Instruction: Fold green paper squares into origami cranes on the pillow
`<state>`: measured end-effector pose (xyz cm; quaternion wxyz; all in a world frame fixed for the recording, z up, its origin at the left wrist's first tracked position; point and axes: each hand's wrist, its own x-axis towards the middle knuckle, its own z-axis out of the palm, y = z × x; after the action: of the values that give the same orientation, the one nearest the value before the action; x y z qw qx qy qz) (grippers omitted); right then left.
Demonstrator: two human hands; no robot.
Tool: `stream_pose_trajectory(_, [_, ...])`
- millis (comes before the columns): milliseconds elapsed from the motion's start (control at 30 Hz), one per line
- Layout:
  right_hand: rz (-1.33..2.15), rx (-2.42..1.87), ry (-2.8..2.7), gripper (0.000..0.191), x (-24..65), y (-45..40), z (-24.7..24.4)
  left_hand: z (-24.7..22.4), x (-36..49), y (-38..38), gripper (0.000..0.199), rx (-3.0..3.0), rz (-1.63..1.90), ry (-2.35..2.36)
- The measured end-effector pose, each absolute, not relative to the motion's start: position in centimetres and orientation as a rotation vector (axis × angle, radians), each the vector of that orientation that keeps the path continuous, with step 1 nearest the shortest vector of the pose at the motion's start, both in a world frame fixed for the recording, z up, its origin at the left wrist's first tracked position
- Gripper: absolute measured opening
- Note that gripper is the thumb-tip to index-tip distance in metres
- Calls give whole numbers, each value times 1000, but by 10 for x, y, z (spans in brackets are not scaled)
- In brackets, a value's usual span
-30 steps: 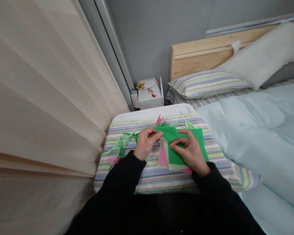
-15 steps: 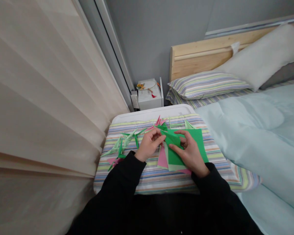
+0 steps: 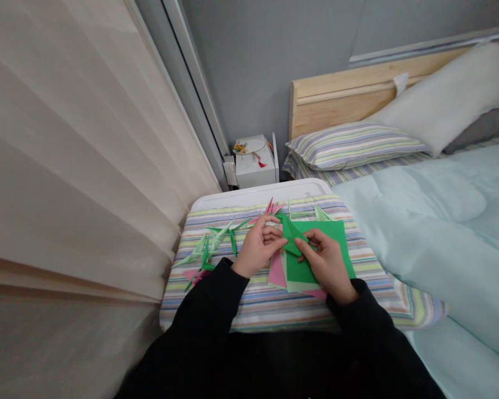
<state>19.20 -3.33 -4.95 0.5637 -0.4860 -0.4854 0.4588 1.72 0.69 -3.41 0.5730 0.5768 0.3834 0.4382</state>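
Between my hands is a folded green paper (image 3: 291,233), held above a stack of square sheets. My left hand (image 3: 259,246) pinches its left edge, and my right hand (image 3: 325,263) grips its lower right part between thumb and fingers. The stack shows a green sheet (image 3: 336,235) on top, with pale green and pink sheets (image 3: 276,272) sticking out below. Left of my left hand lie several folded paper cranes, pale green (image 3: 218,237), dark green (image 3: 233,241) and pink (image 3: 197,275). Another pink folded piece (image 3: 271,207) lies behind my hands.
A striped cloth (image 3: 258,305) covers the white table (image 3: 266,191). On the left hangs a beige curtain (image 3: 87,138). Behind the table stands a white nightstand (image 3: 255,176) with small items. A bed with a pale blue quilt (image 3: 441,210) is at the right.
The folded green paper has turned in my hands and now shows a pointed, triangular shape. The fingers of my right hand have shifted down and closed more tightly on it.
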Motion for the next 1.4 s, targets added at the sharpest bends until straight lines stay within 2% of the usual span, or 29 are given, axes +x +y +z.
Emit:
stream_pose_trajectory(133, [1002,-1088,-1081,39,191,-32,-50,-37,14,11,25,1469,1104,933])
stream_pose_trajectory(333, [1057,-1061,-1030,41,191,-30,-55,-34,13,6,36,1556,1009,966])
stream_pose_trajectory(467, [1065,-1065,-992,42,192,-29,-57,-34,15,3,36,1633,1005,974])
stream_pose_trajectory(733, [1111,-1067,-1052,42,192,-29,-58,-43,14,8,20,1637,1087,991])
stream_pose_trajectory(1000, [1097,-1082,-1033,46,193,-28,-58,-41,16,7,29,1696,1068,983])
stream_pose_trajectory(1267, [1106,-1059,-1098,36,194,-32,-54,-40,15,9,7,1718,1061,972])
stream_pose_trajectory(1400, [1109,-1018,-1132,39,196,-35,-50,-32,11,7,18,1830,1100,946])
